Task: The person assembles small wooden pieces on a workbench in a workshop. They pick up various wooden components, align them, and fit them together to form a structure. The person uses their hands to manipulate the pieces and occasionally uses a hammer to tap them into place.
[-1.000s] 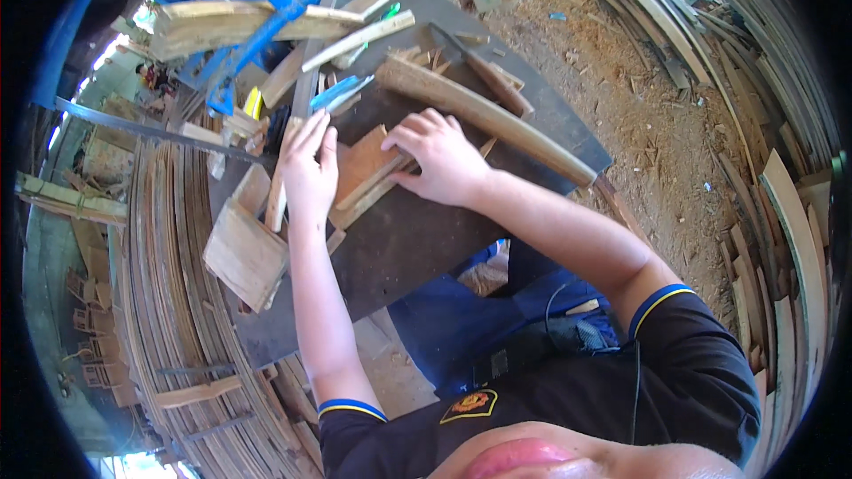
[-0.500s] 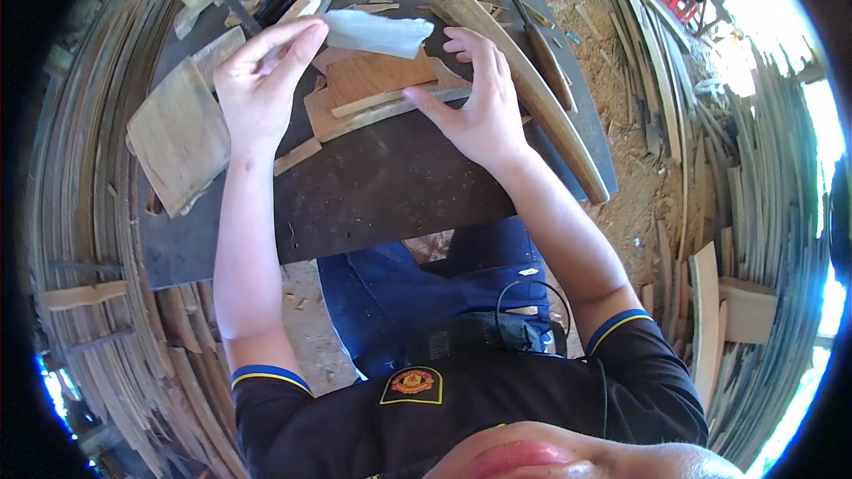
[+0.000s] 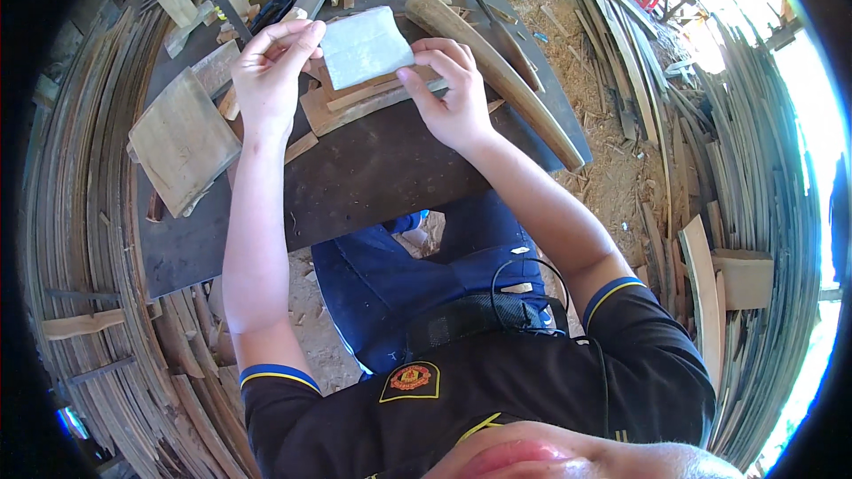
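Head view: whitish sheet (image 3: 366, 49) held up over the near part of the worktop (image 3: 390, 168), spread between both hands, broad face toward the wearer.

Left hand (image 3: 269, 80): thumb and fingers brought together in a pinch on the sheet's upper left corner; remaining fingers curled. Right hand (image 3: 454, 96): half open overall, thumb and forefinger closed lightly on the lower right corner, as far as shows. How firmly it presses: cannot tell.

Reason for the grip, as judged: the sheet looks thin and slightly wavy, so holding it at opposite corners probably stops it from folding and leaves the face uncovered by fingers.

Below the sheet: brown board (image 3: 362, 96), lying on a paler plank (image 3: 330, 120). Sheet hides most of the board; whether the two touch cannot be told. The flat plank probably gives the board an even, slightly raised support.

To the right, a long tapered timber (image 3: 506, 80) slants past the right hand; a tool with a wooden handle (image 3: 522, 58) lies beyond, roughly parallel to it. To the left, a squarish board (image 3: 185, 144) lies beside the left forearm. Both are set aside from the middle, presumably so that the forearms have room between them.
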`<state>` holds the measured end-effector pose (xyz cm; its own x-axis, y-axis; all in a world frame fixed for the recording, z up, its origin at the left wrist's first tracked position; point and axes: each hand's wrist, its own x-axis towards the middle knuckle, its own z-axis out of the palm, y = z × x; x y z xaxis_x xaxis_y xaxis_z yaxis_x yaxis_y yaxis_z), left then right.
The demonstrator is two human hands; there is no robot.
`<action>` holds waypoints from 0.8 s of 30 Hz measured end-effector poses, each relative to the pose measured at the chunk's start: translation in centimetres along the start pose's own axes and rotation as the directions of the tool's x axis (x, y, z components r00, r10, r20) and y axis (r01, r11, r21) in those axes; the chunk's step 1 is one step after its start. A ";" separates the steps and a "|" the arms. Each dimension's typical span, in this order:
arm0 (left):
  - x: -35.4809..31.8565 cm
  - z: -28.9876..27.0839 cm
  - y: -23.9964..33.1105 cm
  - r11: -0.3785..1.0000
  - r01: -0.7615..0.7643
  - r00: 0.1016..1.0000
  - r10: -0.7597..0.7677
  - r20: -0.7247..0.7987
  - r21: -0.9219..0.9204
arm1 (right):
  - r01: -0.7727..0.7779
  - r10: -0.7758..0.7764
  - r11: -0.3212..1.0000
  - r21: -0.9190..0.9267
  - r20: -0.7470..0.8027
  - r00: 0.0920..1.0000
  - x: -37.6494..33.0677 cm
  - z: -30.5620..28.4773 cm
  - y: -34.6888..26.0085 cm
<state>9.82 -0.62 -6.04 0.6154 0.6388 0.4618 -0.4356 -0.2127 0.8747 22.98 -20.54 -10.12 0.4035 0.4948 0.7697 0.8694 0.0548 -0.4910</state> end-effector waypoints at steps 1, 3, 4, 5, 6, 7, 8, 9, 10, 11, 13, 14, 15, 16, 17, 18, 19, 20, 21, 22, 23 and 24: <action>-0.1 0.1 -0.1 0.999 0.037 0.999 -0.037 -0.003 0.000 | -0.007 0.007 1.000 0.013 -0.017 1.000 0.0 -0.1 -0.1; -0.1 0.0 -0.1 0.995 0.096 0.995 -0.096 0.000 0.023 | -0.010 0.011 0.999 0.033 -0.033 0.999 0.2 0.0 -0.1; -0.2 0.1 -0.2 0.991 0.119 0.993 -0.119 -0.007 0.057 | -0.041 0.042 0.997 0.060 -0.008 0.999 0.1 -0.1 0.0; -0.2 0.2 -0.1 0.986 0.142 0.990 -0.142 -0.015 0.091 | -0.074 0.073 0.993 0.087 0.019 0.997 -0.1 -0.2 0.1; -0.2 0.4 -0.1 0.978 0.167 0.986 -0.165 -0.024 0.124 | -0.107 0.103 0.988 0.113 0.046 0.994 -0.1 -0.3 0.3; -0.2 0.5 0.0 0.976 0.161 0.987 -0.161 -0.015 0.149 | -0.118 0.112 0.986 0.116 0.051 0.992 -0.1 -0.3 0.3; -0.2 0.6 0.1 0.972 0.156 0.988 -0.157 -0.005 0.174 | -0.128 0.122 0.985 0.119 0.056 0.991 0.0 -0.4 0.4; -0.3 0.7 0.0 0.969 0.150 0.988 -0.154 0.005 0.198 | -0.138 0.131 0.983 0.121 0.061 0.989 0.0 -0.4 0.4; -0.3 0.6 0.1 0.960 0.164 0.986 -0.169 0.001 0.225 | -0.137 0.131 0.985 0.108 0.067 0.989 0.2 -0.3 0.3; -0.3 0.5 0.0 0.951 0.178 0.983 -0.184 -0.003 0.251 | -0.137 0.130 0.986 0.094 0.073 0.989 0.2 -0.2 0.2; -0.3 0.3 -0.4 0.940 0.191 0.980 -0.199 -0.002 0.282 | -0.099 0.096 0.992 0.082 0.042 0.995 0.3 0.3 0.3; -0.3 0.3 -0.6 0.929 0.182 0.982 -0.191 -0.004 0.322 | -0.110 0.107 0.991 0.070 0.047 0.993 0.2 0.4 0.5; -0.4 0.2 -0.6 0.916 0.173 0.983 -0.183 -0.007 0.361 | -0.121 0.118 0.991 0.060 0.053 0.992 0.0 0.5 0.6; -0.5 0.2 -0.4 0.902 0.163 0.985 -0.170 -0.018 0.400 | -0.124 0.120 0.991 0.052 0.063 0.991 0.1 0.7 0.7; -0.7 0.5 0.0 0.893 0.181 0.982 -0.186 -0.030 0.412 | -0.126 0.123 0.990 0.065 0.051 0.991 0.1 0.7 0.5; -0.6 0.5 -0.3 0.897 0.173 0.983 -0.180 -0.022 0.406 | -0.128 0.126 0.991 0.044 0.053 0.991 0.2 0.7 0.6; -0.5 0.4 -0.2 0.892 0.166 0.985 -0.174 -0.020 0.421 | -0.131 0.129 0.991 0.030 0.057 0.990 0.3 0.7 0.6; -0.3 0.4 -0.2 0.886 0.159 0.986 -0.168 -0.018 0.435 | -0.133 0.131 0.991 0.016 0.061 0.989 0.4 0.7 0.7; -0.4 0.1 -0.6 0.891 0.157 0.986 -0.166 -0.015 0.425 | -0.122 0.121 0.992 0.035 0.046 0.992 0.3 0.8 0.7; -0.2 -0.2 -1.1 0.873 0.166 0.982 -0.188 0.003 0.459 | -0.127 0.124 0.991 0.048 0.057 0.991 0.3 1.0 0.7; -0.2 -0.3 -1.5 0.886 0.139 0.983 -0.179 0.048 0.442 | -0.135 0.131 0.989 0.053 0.066 0.989 0.3 1.0 0.7; -0.1 -0.5 -1.9 0.899 0.113 0.981 -0.168 0.095 0.423 | -0.143 0.139 0.988 0.057 0.073 0.988 0.4 1.1 0.6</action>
<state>10.21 0.11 -7.80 0.7393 0.5922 0.3205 -0.0443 -0.4321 0.9008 23.39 -19.38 -10.52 0.4980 0.5599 0.6622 0.7853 0.0327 -0.6183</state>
